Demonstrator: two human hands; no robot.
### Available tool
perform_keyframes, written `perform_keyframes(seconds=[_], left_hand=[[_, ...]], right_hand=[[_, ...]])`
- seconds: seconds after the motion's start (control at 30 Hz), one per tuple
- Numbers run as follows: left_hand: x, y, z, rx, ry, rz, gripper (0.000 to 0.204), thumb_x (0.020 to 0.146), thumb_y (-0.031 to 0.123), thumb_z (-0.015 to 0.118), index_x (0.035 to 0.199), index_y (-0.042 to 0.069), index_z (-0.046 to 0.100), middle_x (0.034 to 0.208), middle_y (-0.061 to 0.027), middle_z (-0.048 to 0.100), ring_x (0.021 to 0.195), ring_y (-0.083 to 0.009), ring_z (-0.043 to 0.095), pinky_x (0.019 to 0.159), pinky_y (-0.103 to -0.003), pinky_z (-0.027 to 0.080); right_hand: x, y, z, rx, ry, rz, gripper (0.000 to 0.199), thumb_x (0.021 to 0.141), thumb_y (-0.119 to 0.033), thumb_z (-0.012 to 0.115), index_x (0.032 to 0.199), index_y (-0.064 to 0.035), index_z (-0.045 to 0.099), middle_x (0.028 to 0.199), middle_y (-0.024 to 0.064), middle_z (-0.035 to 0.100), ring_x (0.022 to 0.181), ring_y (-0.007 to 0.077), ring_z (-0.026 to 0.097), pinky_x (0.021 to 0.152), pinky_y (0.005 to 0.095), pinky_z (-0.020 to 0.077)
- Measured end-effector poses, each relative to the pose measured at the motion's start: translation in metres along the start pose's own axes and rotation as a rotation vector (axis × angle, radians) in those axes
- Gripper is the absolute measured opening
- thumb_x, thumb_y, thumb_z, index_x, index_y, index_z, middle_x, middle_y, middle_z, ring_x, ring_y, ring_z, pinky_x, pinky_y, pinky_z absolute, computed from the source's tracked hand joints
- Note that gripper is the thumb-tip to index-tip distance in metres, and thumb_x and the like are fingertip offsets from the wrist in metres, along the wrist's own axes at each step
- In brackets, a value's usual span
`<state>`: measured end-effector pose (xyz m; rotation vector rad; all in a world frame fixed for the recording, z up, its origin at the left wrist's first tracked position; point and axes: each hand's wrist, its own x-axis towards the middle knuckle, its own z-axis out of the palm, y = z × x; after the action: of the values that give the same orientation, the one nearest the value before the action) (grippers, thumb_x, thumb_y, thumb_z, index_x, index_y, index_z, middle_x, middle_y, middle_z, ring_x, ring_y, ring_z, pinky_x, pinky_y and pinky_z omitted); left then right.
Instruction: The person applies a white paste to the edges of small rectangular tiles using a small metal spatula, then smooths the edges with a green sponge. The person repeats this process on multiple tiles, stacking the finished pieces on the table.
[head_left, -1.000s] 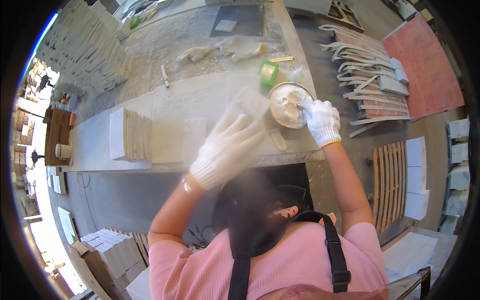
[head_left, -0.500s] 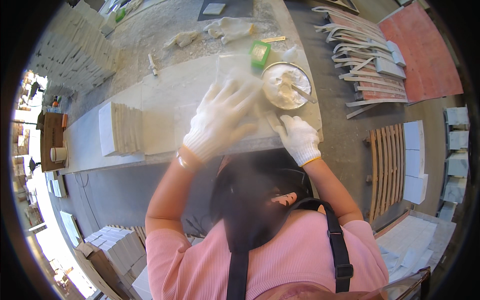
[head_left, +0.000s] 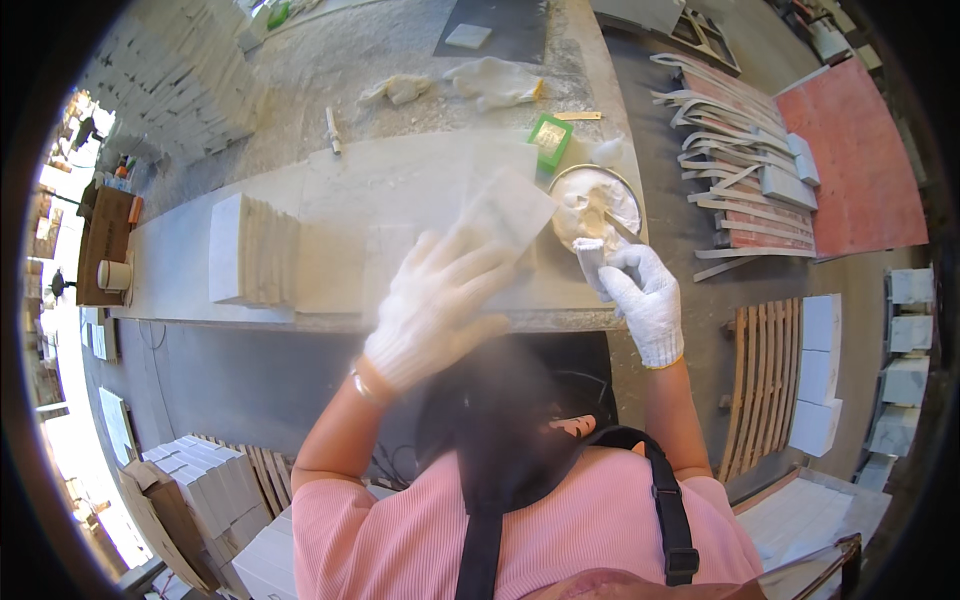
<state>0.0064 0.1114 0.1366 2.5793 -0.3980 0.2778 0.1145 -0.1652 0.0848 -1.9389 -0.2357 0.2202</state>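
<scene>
My left hand (head_left: 437,305), in a white knit glove, lies spread out with its fingertips over the near edge of a pale marble-like tile (head_left: 512,210). A smear in the picture blurs this area, so I cannot tell how firmly the fingers touch it. My right hand (head_left: 645,295), gloved too, is closed around a small scraper (head_left: 592,268) with white paste on its tip. That tip is at the near rim of a round bowl (head_left: 640,195) filled with white paste (head_left: 590,205). Another tool (head_left: 624,230) stands slanted in the paste, its handle over the rim.
Beyond the bowl lie a green box (head_left: 551,140) and a wooden strip (head_left: 578,116). Spare gloves (head_left: 492,82) and a white marker-like stick (head_left: 333,130) rest farther back. Upright tiles (head_left: 250,252) stand at left. Straps hang over a red board (head_left: 735,150) at right, above a pallet (head_left: 765,390).
My right hand has lifted the scraper from the table to the bowl, and its tip now carries paste. The left hand sits nearer me, with more of the tile showing. The view has shifted.
</scene>
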Motion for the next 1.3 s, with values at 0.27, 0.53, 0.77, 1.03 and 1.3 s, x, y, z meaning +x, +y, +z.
perform_keyframes(seconds=[0.27,0.53,0.77,1.03,1.3], left_hand=[[0.000,-0.004,0.008,-0.043,0.078,-0.012,0.044,0.071,0.016,0.079,0.114,0.010,0.075,0.130,-0.0070,0.070,0.127,-0.0372,0.059,0.096,-0.050,0.051],[0.001,-0.007,0.009,-0.029,0.108,0.008,0.041,0.071,0.012,0.077,0.112,0.011,0.075,0.129,-0.0052,0.070,0.125,-0.0347,0.060,0.091,-0.048,0.053],[0.002,-0.005,0.008,-0.016,0.094,-0.002,0.039,0.071,0.012,0.076,0.110,0.011,0.075,0.129,-0.0040,0.070,0.123,-0.0320,0.061,0.090,-0.047,0.053],[0.002,-0.005,0.008,-0.027,0.120,0.020,0.037,0.072,0.012,0.075,0.108,0.010,0.075,0.127,-0.0041,0.071,0.121,-0.0317,0.062,0.089,-0.047,0.053],[0.002,-0.004,0.007,-0.032,0.125,0.003,0.037,0.072,0.013,0.076,0.109,0.010,0.075,0.127,-0.0049,0.071,0.122,-0.0321,0.062,0.092,-0.046,0.052]], right_hand=[[0.060,-0.063,0.043,-0.346,-0.228,-0.621,0.008,0.091,-0.013,0.075,0.098,-0.0083,0.073,0.083,0.0025,0.071,0.073,0.0140,0.067,0.065,0.0294,0.0504],[0.084,-0.088,0.055,-0.656,-0.169,-0.371,0.015,0.087,-0.027,0.076,0.095,-0.0151,0.073,0.086,0.0099,0.074,0.083,0.0306,0.072,0.076,0.0440,0.0554],[0.078,-0.083,0.052,-0.729,-0.154,-0.403,0.015,0.088,-0.028,0.075,0.092,-0.0143,0.073,0.085,0.0092,0.073,0.082,0.0288,0.071,0.077,0.0409,0.0551],[0.080,-0.079,0.052,-0.743,-0.388,-0.418,0.017,0.086,-0.028,0.076,0.089,-0.0113,0.072,0.086,0.0098,0.072,0.084,0.0300,0.070,0.075,0.0428,0.0541],[0.073,-0.075,0.056,-0.864,-0.342,-0.504,0.012,0.091,-0.028,0.073,0.092,-0.0162,0.072,0.086,0.0071,0.074,0.082,0.0300,0.071,0.074,0.0424,0.0551]])
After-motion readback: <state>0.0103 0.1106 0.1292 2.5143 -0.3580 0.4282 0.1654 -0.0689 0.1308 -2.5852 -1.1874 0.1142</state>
